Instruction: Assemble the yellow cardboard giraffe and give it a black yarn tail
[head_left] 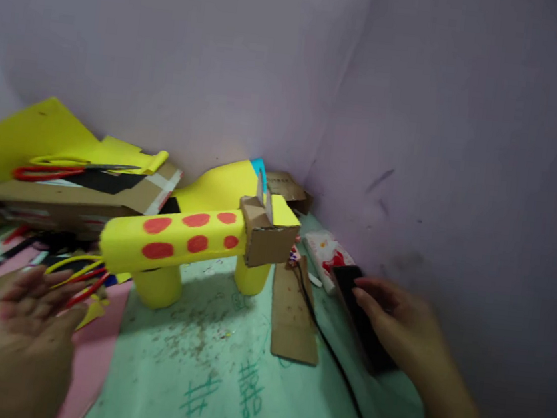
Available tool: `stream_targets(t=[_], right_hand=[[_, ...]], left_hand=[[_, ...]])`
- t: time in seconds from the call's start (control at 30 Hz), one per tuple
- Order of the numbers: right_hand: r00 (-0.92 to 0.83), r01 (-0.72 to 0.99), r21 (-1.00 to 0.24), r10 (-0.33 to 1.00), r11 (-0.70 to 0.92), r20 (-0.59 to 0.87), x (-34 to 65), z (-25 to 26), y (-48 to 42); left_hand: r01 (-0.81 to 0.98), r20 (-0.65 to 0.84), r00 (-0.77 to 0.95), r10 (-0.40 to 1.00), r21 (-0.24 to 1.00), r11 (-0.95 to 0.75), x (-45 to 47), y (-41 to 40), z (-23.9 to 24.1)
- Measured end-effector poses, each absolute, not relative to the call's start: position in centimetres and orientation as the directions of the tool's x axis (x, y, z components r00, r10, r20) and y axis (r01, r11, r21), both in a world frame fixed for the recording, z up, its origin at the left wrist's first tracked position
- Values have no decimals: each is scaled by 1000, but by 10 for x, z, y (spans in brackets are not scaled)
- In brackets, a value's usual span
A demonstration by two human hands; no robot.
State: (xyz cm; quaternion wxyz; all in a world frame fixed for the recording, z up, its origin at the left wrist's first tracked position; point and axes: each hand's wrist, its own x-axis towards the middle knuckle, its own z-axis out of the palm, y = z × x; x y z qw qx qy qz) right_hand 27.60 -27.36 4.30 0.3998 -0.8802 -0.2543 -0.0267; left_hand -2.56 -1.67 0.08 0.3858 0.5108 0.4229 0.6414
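At the far left, we are seeing a yellow sheet [49,126] rising behind a cardboard box [93,201], on which a pair of scissors [66,172] is lying. Below, the left hand [25,341] is turning its palm up, fingers loosely curled and apparently holding nothing; beside it, red and yellow handles [93,287] are showing above a pink sheet [105,343], and we are not able to tell whether the fingertips are touching them. Mid-scene, a yellow tube model [126,245] with red spots is standing on the green worktop [148,382] on two stubby legs, a cardboard head [270,243] capping its right end; we are judging it light and easily crushed, best held around the barrel rather than by the head. Farther right, a cardboard strip [291,318] is lying beneath a black cable [335,356], near a white and red packet [326,251]. At the right, a dark flat slab [367,333] is slanting just beside that packet, with the right hand [404,320] bringing thumb and fingertips to its upper end; blur is keeping us from telling a firm pinch from a touch. We are expecting the slab to be stiff, modest in weight and rather slippery, its long edges offering the surest hold.
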Motion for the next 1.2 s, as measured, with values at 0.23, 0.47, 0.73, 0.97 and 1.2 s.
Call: stream_targets(t=[0.23, 0.47, 0.73, 0.97, 1.2], right_hand=[[852, 466, -724, 479, -509, 211, 253, 36, -251], [834, 478, -743, 508, -469, 216, 247, 19, -240], [844, 471, -798, 455, -375, 284, 243, -3, -238], [777, 571, -761, 502, -309, 379, 240, -10, -236], [764, 596, -740, 503, -311, 403, 240, -13, -235]], left_hand=[[-155, 239, -147, 960, 953, -261, -20, -22, 5], [-124, 221, -99, 970, 965, -232, -20, -23, -2], [-116, 167, -83, 982, 978, -176, -21, -22, -4], [-125, 136, -70, 988, 982, -144, -19, -22, -4], [-97, 134, -72, 988, 985, -140, -21, -20, -8]])
